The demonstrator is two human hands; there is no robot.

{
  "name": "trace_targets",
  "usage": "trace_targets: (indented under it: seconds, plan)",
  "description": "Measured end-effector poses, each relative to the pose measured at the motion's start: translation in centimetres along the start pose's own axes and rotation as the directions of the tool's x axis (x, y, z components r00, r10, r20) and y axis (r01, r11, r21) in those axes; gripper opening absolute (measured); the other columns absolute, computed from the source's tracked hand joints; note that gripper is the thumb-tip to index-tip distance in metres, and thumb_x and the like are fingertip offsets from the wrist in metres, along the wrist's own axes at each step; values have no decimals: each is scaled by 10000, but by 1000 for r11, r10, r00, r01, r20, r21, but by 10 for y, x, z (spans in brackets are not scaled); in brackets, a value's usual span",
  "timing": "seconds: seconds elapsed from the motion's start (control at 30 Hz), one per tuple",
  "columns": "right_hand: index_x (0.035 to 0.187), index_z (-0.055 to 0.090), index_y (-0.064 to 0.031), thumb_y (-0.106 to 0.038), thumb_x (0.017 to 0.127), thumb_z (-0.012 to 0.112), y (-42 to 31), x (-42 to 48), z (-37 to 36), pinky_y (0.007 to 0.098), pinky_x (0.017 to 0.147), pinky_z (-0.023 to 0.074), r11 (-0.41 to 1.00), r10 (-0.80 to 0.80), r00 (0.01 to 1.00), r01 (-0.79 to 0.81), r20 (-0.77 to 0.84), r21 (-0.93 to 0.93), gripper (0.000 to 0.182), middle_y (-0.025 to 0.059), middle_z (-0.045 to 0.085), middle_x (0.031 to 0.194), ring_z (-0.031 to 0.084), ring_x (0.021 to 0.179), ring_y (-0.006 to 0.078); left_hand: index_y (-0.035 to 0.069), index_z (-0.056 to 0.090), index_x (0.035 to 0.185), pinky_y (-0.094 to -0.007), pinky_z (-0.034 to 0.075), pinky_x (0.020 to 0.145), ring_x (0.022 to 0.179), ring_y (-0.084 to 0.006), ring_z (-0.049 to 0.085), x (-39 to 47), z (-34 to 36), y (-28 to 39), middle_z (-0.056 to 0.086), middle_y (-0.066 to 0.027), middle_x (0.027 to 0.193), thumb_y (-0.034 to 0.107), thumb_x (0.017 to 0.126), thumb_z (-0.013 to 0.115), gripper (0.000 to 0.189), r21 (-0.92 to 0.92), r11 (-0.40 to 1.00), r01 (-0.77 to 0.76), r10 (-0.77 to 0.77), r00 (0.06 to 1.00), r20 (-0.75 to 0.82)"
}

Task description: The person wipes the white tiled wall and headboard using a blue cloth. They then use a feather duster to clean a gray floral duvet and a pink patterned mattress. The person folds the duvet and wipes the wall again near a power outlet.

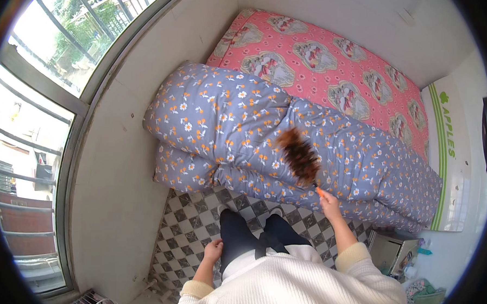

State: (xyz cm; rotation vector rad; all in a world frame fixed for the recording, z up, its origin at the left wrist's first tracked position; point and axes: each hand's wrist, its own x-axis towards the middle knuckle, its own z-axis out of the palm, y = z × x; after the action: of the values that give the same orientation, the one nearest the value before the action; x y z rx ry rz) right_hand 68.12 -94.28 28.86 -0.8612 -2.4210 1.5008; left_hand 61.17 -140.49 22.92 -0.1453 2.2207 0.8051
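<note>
My right hand (330,204) grips the orange handle of a brown feather duster (301,157). The duster's blurred feathers are over a grey-blue quilt (242,115) with white and orange flowers; whether they touch it I cannot tell. The quilt lies folded lengthwise along the near side of the bed, its edge hanging over. Behind it shows a pink patterned mattress (312,55). My left hand (213,250) hangs beside my left thigh with its fingers curled, and I see nothing in it.
A barred window (78,106) and white wall run along the left. Black-and-white checkered floor (197,223) lies under my feet. At the lower right stands a small cabinet (384,249) with items beside it. A white board with green stripes (451,159) leans at the bed's right end.
</note>
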Motion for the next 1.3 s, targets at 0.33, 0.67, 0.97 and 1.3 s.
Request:
trace_targets:
  seconds: [0.33,0.67,0.97,1.3]
  plan:
    - [1236,448,-68,-128,879,439,-126,126,188,157,444,290,945,177,984,-168,-8,280,362,-58,427,651,339,519,14,21,418,1214,-334,450,746,950,-206,521,177,-175,76,521,-105,1098,363,782,592,577,-681,709,182,-317,945,-77]
    - [1236,443,-52,-150,879,438,-206,74,202,171,431,308,846,408,898,-439,163,302,370,-15,424,597,371,478,42,-30,346,1218,-396,462,692,947,-261,530,389,-271,163,502,-162,1108,365,729,658,702,-963,256,89,-265,964,18]
    - [1292,345,-50,-138,907,385,-226,126,183,226,478,454,855,340,933,-360,122,373,397,-3,412,602,412,486,63,-27,512,837,-232,407,455,485,-108,513,310,-242,172,547,-62,687,101,787,550,142,-879,452,-152,-30,982,-185]
    - [1267,401,-79,-161,898,419,-265,177,156,175,375,317,941,119,929,-218,349,259,378,-36,384,576,279,396,26,-68,533,792,-243,412,429,467,-148,565,96,-89,146,543,-64,564,98,832,510,171,-914,404,17,-95,995,-23]
